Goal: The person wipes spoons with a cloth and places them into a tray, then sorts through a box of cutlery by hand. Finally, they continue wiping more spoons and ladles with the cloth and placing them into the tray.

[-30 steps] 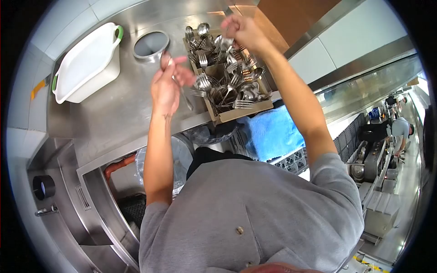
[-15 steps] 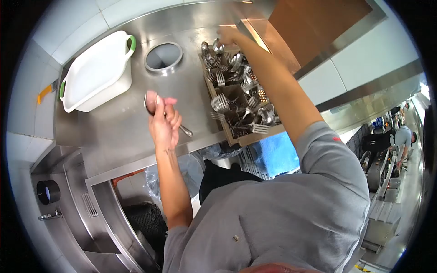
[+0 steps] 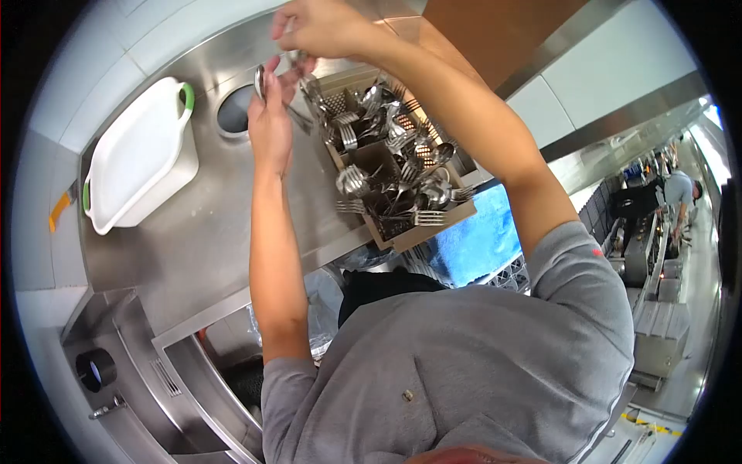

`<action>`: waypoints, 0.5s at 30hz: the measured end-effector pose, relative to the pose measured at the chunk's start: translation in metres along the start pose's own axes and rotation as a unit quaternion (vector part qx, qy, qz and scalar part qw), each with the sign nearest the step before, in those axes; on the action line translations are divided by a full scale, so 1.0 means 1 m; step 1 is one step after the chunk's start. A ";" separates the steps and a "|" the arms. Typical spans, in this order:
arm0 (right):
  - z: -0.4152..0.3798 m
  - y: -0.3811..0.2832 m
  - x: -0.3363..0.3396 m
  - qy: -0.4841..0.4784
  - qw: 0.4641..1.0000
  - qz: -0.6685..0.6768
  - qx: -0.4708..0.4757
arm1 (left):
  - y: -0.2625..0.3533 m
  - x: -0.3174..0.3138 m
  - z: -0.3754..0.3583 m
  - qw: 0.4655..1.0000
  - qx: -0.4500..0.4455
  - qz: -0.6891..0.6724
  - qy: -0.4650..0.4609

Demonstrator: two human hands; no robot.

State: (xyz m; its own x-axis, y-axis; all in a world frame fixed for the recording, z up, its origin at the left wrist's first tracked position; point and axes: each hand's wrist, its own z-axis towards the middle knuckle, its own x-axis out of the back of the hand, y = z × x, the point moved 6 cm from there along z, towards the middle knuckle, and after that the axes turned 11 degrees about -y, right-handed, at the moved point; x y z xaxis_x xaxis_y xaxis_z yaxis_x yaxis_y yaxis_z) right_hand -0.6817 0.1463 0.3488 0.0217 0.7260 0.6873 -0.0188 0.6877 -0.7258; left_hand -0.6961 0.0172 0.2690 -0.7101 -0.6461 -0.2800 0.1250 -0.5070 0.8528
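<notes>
My left hand [image 3: 272,124] is raised over the steel counter, its fingers closed around a spoon [image 3: 260,82] whose bowl points up. Just above it, slightly blurred, my right hand [image 3: 321,29] has its fingers curled down towards the left fingertips. A shiny piece of cutlery, apparently a spoon [image 3: 297,56], shows right under those right fingers. Beside both hands stands a divided cutlery tray [image 3: 398,241] holding many forks [image 3: 354,182] and spoons [image 3: 442,153] in its compartments.
A round hole [image 3: 234,112] opens in the counter [image 3: 209,224] left of my left hand. Further left sits a white tub [image 3: 143,158] with green handles. A blue cloth [image 3: 475,240] lies below the tray. At the far right another person [image 3: 680,193] stands bent over equipment.
My right hand has moved left from the tray's far end to my left hand. My left hand, still with the spoon, has gone up and forward to meet it. The view has shifted slightly.
</notes>
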 end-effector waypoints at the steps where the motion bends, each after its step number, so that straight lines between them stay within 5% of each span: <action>1: -0.001 0.001 0.000 -0.004 0.998 0.065 0.010 | 0.000 -0.007 0.004 1.000 0.000 -0.003 -0.006; 4: -0.008 0.013 -0.003 -0.016 0.964 0.263 0.043 | -0.006 -0.021 0.002 0.979 0.055 -0.196 -0.010; 6: -0.020 0.053 0.015 0.046 0.992 -0.110 -0.038 | 0.005 -0.013 -0.004 0.979 0.003 -0.203 -0.005; 8: -0.027 0.122 -0.006 -0.073 0.954 -0.289 -0.030 | 0.026 -0.003 -0.010 0.982 -0.031 -0.179 0.044; 11: -0.045 0.144 -0.033 -0.062 0.943 -0.311 0.102 | 0.036 0.008 -0.015 0.989 -0.011 -0.135 0.051; 13: -0.051 0.137 -0.040 -0.168 0.932 -0.304 -0.108 | 0.033 0.011 -0.018 0.987 -0.002 -0.157 0.038; 15: -0.035 0.165 -0.043 -0.189 0.920 -0.326 -0.108 | 0.017 0.010 -0.021 0.970 0.065 -0.232 0.005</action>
State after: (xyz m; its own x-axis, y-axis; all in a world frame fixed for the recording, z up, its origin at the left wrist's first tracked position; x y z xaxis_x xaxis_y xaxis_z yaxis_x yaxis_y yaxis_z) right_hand -0.6505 0.2280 0.1987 -0.3916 0.1360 0.9100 0.0743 0.9905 -0.1161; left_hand -0.6869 -0.0095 0.2712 -0.6624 -0.3702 -0.6513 -0.2969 -0.6685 0.6819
